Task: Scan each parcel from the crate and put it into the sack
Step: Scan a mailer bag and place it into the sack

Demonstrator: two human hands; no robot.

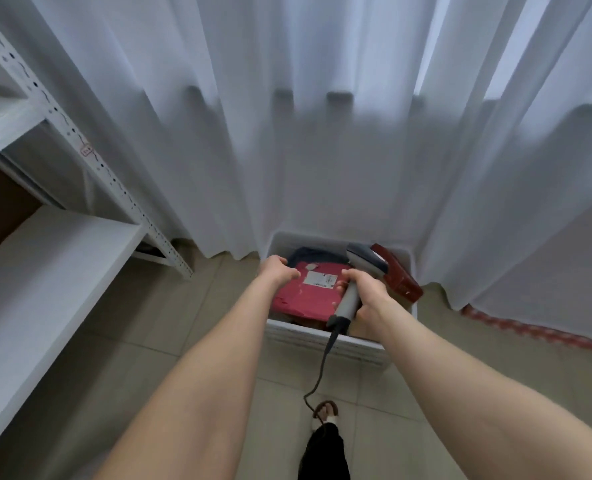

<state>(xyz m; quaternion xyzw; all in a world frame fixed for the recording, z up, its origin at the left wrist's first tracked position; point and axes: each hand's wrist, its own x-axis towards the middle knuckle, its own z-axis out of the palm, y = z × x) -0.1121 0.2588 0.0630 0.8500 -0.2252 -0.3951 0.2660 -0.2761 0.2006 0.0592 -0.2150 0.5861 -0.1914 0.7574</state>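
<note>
A white crate (325, 338) stands on the floor against the curtain. On top inside it lies a pink parcel (305, 299) with a white label (319, 279). My left hand (278, 270) grips the parcel's far left corner. My right hand (365, 289) holds a grey barcode scanner (358, 275) by its handle, its dark head over the crate's right side. A dark blue parcel (313, 255) lies behind the pink one, and a dark red box (396, 277) leans at the crate's right edge. No sack is in view.
White metal shelving (55, 237) runs along the left. A white curtain (322, 133) hangs behind the crate. The scanner's cable (318, 375) trails down over the tiled floor to my sandalled foot (325, 410). A red patterned strip (529, 332) shows under the curtain at right.
</note>
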